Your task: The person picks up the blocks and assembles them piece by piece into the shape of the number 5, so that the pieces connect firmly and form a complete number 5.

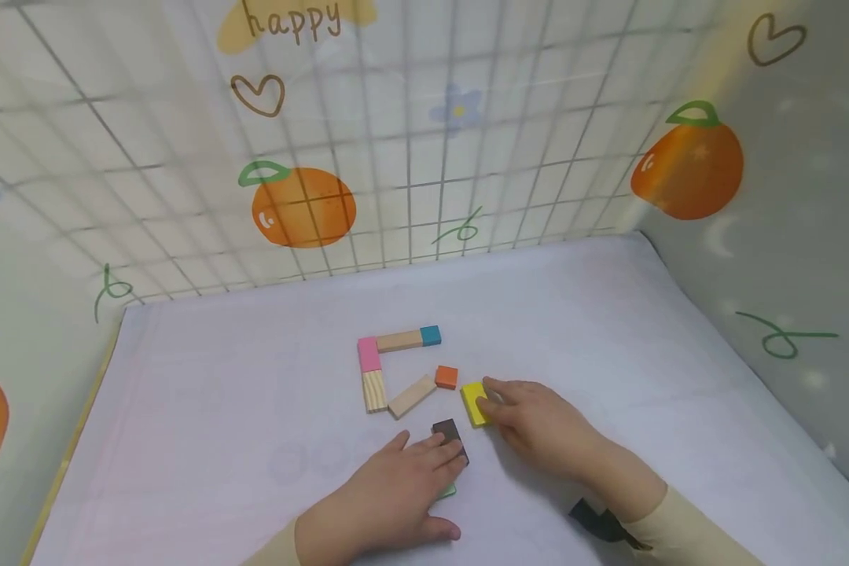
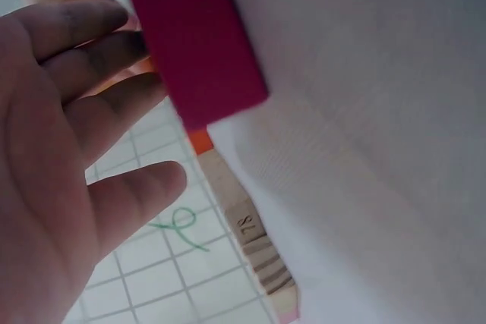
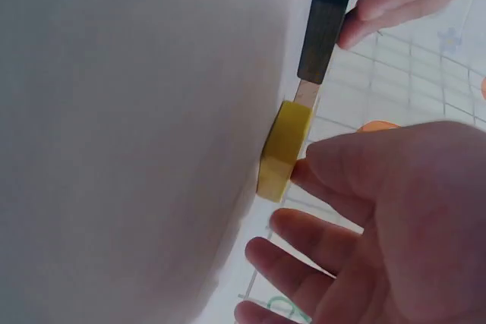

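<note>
My right hand [image 1: 548, 424] touches a yellow block [image 1: 472, 404] with its thumb and a fingertip. Its other fingers stay loosely extended beside the block in the right wrist view. My left hand [image 1: 403, 491] lies palm down with fingers spread, its fingertips over a dark brown block [image 1: 446, 428]. A green block [image 1: 449, 491] peeks out from under that hand. Large in the left wrist view, a magenta block [image 2: 197, 43] sits beside the left fingertips; the head view does not show it. An orange block [image 1: 446, 377] lies left of the yellow one.
Beyond the hands, a bent row on the white cloth [image 1: 219, 440] joins a plain wood block [image 1: 412, 396], a striped wood block [image 1: 375, 391], a pink block [image 1: 369, 354], another wood block [image 1: 399, 341] and a blue block [image 1: 431, 336]. A wire grid [image 1: 410, 189] stands behind.
</note>
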A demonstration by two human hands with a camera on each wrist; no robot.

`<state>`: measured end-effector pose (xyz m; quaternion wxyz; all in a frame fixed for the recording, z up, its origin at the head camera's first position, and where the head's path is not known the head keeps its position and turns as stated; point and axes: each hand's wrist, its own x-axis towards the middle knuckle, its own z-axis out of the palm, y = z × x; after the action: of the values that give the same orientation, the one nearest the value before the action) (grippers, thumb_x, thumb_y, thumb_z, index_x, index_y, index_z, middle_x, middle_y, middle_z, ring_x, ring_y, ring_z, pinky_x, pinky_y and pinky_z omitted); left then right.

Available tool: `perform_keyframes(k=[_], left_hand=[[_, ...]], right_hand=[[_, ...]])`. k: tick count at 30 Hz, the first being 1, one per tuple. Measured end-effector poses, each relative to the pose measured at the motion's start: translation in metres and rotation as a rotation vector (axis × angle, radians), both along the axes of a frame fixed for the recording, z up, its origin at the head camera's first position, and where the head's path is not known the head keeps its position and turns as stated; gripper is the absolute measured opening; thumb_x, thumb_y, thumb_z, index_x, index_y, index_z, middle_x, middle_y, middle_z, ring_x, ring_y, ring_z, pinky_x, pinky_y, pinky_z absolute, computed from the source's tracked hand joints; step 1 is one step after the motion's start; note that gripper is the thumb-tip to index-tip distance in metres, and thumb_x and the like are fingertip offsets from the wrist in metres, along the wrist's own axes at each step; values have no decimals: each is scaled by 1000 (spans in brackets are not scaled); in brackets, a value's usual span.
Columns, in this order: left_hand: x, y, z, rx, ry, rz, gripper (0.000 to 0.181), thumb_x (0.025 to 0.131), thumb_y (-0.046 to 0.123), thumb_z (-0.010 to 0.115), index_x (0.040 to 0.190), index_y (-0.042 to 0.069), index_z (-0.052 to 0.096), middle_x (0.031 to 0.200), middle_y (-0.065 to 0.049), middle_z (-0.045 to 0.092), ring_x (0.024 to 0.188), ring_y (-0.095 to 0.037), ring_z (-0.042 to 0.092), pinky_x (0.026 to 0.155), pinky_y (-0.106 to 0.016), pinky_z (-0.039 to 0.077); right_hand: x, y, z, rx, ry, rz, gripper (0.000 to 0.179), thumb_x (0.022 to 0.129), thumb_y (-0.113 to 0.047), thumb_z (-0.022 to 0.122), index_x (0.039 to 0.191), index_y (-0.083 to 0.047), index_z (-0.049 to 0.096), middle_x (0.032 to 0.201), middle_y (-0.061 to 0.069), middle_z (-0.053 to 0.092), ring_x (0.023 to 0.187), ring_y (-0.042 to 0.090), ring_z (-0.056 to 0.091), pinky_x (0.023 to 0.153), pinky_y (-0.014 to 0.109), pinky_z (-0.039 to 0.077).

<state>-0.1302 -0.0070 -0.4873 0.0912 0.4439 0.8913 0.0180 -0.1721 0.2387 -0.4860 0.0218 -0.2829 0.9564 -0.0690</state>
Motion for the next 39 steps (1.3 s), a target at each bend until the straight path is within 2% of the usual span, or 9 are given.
perform_keyframes(k=[3, 7, 14, 22, 27, 33, 39], left_hand=[[1, -3, 4, 6, 7, 9, 76, 83, 73, 45, 141, 25, 44, 147, 8, 42, 136, -15, 40, 105, -51, 38], [1, -3, 8, 14, 5, 9, 72, 83, 71, 47, 138, 24, 48, 144, 8, 46, 133, -16, 43, 104, -51, 39], [-1, -2, 8, 14, 9, -21, 67, 84, 70, 47, 133, 25, 53, 140, 7, 50, 131, -16, 45, 104, -51, 40], [-2, -1, 8, 4, 16, -39, 63, 84, 67, 50, 132, 26, 54, 138, 7, 51, 130, -16, 46, 103, -50, 40], [-3, -1, 8, -4, 4, -59, 60, 85, 65, 51, 132, 27, 53, 139, 7, 50, 130, -14, 45, 104, -50, 40], [-2, -1, 9, 16, 31, -99, 54, 86, 60, 55, 128, 27, 55, 133, 9, 54, 127, -11, 47, 102, -47, 42], [-2, 0, 10, 17, 23, -102, 52, 86, 59, 55, 127, 27, 56, 132, 10, 54, 126, -10, 47, 103, -47, 42]], right_hand=[[2, -5, 0, 0, -25, -15, 42, 86, -22, 67, 128, -18, 61, 138, 5, 53, 123, 25, 53, 102, 45, 43], [6, -12, -1, 29, -47, -31, 46, 88, -31, 63, 130, -14, 58, 137, 8, 54, 124, 25, 52, 103, 46, 41], [8, -17, -3, 59, -12, -70, 50, 86, -42, 64, 129, -15, 59, 126, 5, 60, 115, 22, 56, 99, 43, 45], [9, -21, -4, 63, 26, -71, 52, 85, -49, 63, 124, -15, 62, 114, 3, 62, 101, 18, 58, 89, 37, 51], [9, -24, -5, 56, 40, -75, 55, 85, -51, 61, 124, -13, 63, 112, 3, 62, 100, 19, 59, 88, 38, 51], [10, -26, -5, 73, 52, -82, 57, 84, -54, 61, 124, -13, 63, 110, 3, 63, 99, 19, 60, 90, 40, 50], [11, -26, -6, 62, 57, -90, 57, 85, -54, 60, 125, -14, 62, 111, 3, 62, 99, 19, 61, 89, 41, 50]])
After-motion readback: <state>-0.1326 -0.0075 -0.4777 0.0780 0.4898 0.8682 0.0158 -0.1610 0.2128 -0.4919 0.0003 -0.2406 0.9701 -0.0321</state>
